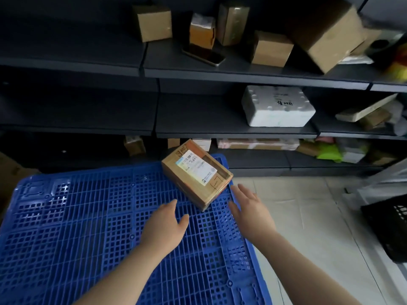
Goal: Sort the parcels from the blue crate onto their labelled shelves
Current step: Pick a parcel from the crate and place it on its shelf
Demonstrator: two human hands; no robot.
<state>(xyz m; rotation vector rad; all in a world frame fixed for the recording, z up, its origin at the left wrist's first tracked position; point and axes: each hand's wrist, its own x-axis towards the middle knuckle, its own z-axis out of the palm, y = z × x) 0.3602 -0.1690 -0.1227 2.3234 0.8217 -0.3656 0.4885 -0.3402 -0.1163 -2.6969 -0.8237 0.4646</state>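
Observation:
A brown cardboard parcel (196, 175) with a white shipping label lies tilted in the far right corner of the blue lattice crate (88, 216). My left hand (166, 224) hovers open just in front of the parcel, a little to its left. My right hand (251, 208) is open too, fingers spread, just right of the parcel over the crate's right rim. Neither hand touches the parcel. Dark grey shelves (220, 73) rise behind the crate.
The top shelf holds several cardboard boxes (272, 49) and a phone (203, 54). A white foam box (277, 106) sits on the middle shelf. Mixed parcels fill the bottom shelf (257, 143). A black crate (389, 227) stands on the tiled floor at right.

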